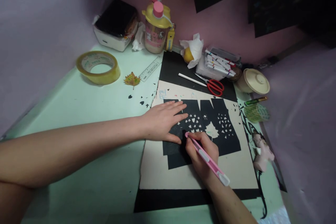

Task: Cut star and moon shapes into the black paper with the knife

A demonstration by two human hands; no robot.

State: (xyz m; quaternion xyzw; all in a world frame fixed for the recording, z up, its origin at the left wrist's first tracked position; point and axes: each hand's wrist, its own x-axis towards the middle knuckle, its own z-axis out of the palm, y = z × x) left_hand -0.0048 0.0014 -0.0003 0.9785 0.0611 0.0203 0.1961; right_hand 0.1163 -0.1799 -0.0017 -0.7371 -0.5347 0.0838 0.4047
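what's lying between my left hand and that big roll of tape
The head view shows small black scraps and a leaf between your left hand and the tape roll.

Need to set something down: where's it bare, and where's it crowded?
Bare tabletop lies below the left forearm, left of the beige board; another patch sits between that forearm and the tape roll. The board's strip below the black paper, left of the right hand, is bare too. Crowded: the right edge, around the pink corded tool.
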